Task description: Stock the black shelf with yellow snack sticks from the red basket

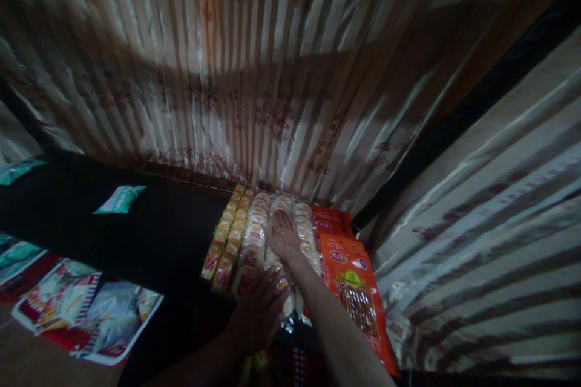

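Rows of small yellow and white snack packets point(247, 236) lie side by side on a dark shelf point(163, 230). My right hand point(282, 234) lies flat on top of the far packets, fingers stretched out. My left hand point(258, 308) rests on the near end of the same rows, fingers spread over the packets. Beside them on the right lie orange-red snack bags point(356, 290), overlapping one another.
A striped curtain point(254, 72) hangs behind the shelf and another on the right point(490, 242). A green packet point(120, 199) lies on the shelf at the left. Red and white bags point(86, 308) and more green packets point(18, 254) sit lower left.
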Demonstrator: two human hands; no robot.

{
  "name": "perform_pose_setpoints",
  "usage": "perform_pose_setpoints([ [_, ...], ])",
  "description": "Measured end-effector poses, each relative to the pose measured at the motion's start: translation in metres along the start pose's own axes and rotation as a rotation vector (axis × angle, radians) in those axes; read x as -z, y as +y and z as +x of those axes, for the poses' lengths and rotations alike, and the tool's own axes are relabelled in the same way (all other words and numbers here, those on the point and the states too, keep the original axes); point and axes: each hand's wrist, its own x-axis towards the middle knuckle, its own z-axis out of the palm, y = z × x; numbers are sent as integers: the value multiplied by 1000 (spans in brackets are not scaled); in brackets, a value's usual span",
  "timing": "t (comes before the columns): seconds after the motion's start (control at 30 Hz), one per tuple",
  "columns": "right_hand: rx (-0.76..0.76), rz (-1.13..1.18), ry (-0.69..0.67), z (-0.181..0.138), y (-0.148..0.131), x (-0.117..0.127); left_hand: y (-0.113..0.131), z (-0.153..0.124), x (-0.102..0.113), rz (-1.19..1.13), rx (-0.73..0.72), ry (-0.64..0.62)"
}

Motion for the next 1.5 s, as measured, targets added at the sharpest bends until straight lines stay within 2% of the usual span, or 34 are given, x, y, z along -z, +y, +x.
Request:
perform_pose_setpoints([
  [0.23,-19,-23,74,23,-1,-1,1,1,0,4,12,27],
  [0.4,-128,-31,-50,37,0,-3,1,-2,-5,1,13,28],
  [0.6,-150,-48,-146,37,-1,1,1,-3,-8,2,18,-6],
  [0.83,-137,-68,-75,39,1,2,2,-5,-12,-10,11,23],
  [0.97,-161,-51,-94,43,3,3,2,-6,-12,-10,5,37],
  [1.2,-108,-49,-44,41,5,4,3,-2,-5,-28,9,0],
  [1.5,-174,-16,-107,67,13,11,2,0,-4,7,3,24],
])
